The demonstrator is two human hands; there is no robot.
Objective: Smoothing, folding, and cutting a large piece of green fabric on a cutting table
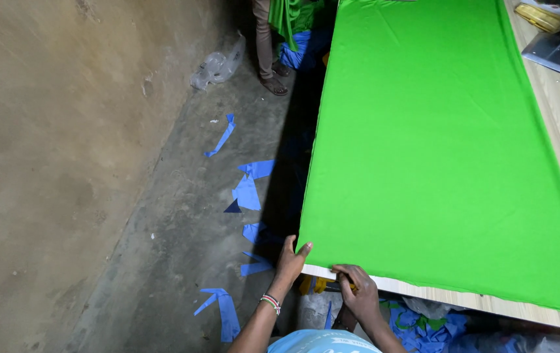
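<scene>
My left hand [291,260] pinches the near corner of the green fabric [437,144], fingers closed on its edge, so the corner stays in line with the desk [489,302]. My right hand [356,289] is closed on the fabric's near edge beside it, at the wooden rim. The fabric lies flat along the desk. Blue fabric scraps [248,189] lie on the concrete floor [182,235].

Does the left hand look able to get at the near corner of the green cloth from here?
Probably yes: the left hand already rests at the green cloth corner, nothing between them.
</scene>
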